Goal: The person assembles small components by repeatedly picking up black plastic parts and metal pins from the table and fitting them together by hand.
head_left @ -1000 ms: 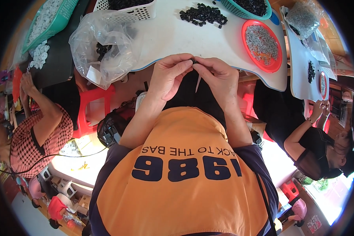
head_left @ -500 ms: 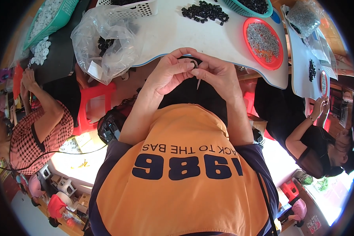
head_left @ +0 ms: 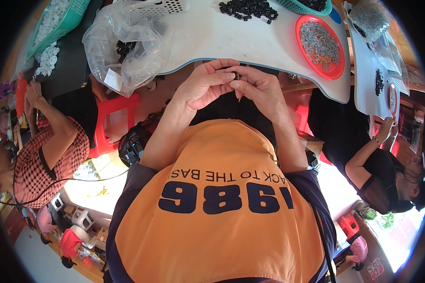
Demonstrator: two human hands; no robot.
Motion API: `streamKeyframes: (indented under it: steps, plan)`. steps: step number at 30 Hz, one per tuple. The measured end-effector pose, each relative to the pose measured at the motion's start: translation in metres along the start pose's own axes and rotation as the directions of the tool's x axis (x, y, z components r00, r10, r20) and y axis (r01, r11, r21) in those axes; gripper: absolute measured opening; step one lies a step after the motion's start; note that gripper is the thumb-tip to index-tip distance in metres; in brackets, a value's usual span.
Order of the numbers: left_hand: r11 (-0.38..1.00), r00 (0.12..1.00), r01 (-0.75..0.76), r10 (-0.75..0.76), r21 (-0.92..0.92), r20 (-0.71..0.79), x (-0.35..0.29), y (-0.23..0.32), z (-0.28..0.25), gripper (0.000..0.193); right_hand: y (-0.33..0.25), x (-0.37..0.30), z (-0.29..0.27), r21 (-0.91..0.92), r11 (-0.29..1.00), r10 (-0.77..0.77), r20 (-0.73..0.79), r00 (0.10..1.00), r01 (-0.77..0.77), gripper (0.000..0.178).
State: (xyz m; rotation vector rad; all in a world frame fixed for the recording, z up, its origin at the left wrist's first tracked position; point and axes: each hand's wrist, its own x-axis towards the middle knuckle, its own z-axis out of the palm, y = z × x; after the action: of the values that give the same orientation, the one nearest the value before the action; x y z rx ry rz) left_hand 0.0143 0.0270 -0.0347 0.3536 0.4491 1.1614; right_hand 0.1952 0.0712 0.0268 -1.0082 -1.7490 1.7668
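Just in front of the table's near edge, my left hand (head_left: 207, 86) and my right hand (head_left: 259, 89) meet at the fingertips. Between them they pinch a small black piece (head_left: 236, 75), mostly hidden by the fingers. Its kind I cannot make out. Both hands are closed, thumbs pressed toward the index fingers. Beyond them on the white table (head_left: 208, 40) lies a pile of small black pieces (head_left: 247, 8). To the right stands a round red tray (head_left: 341, 66) holding many small silvery metal parts.
A clear plastic bag (head_left: 148, 52) with black pieces sits at the table's left, before a white perforated basket (head_left: 175, 5). A teal basket (head_left: 295, 6) stands at the far right. Co-workers sit on both sides, one near a red stool (head_left: 101, 127).
My fingers have closed further round the small black piece, and my left index finger has flattened. The view has shifted slightly. Both hands stay in nearly the same place.
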Motion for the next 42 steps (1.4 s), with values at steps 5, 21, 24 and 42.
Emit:
streamKeyframes:
  steps: [5, 21, 24, 42]
  plan:
    - [0.995, 0.998, 0.057, -0.058, -0.077, -0.017, 0.000, 0.004, 0.003, 0.027, -0.002, 0.001, 0.005, -0.220, 0.970, -0.132, -0.121, 0.984, 0.103, 0.031]
    - [0.956, 0.978, 0.136, -0.172, -0.260, -0.119, -0.011, 0.007, 0.014, 0.019, 0.009, -0.001, 0.009, -0.636, 0.710, -0.471, -0.111, 0.875, 0.301, 0.038]
    - [0.954, 0.978, 0.143, -0.177, -0.264, -0.107, -0.011, 0.006, 0.012, 0.017, 0.009, -0.003, 0.009, -0.628, 0.709, -0.485, -0.105, 0.868, 0.321, 0.039]
    - [0.970, 0.974, 0.227, -0.226, -0.085, 0.027, -0.021, 0.003, 0.003, 0.025, 0.010, -0.014, 0.011, -0.454, 0.841, -0.351, -0.046, 0.935, 0.293, 0.039]
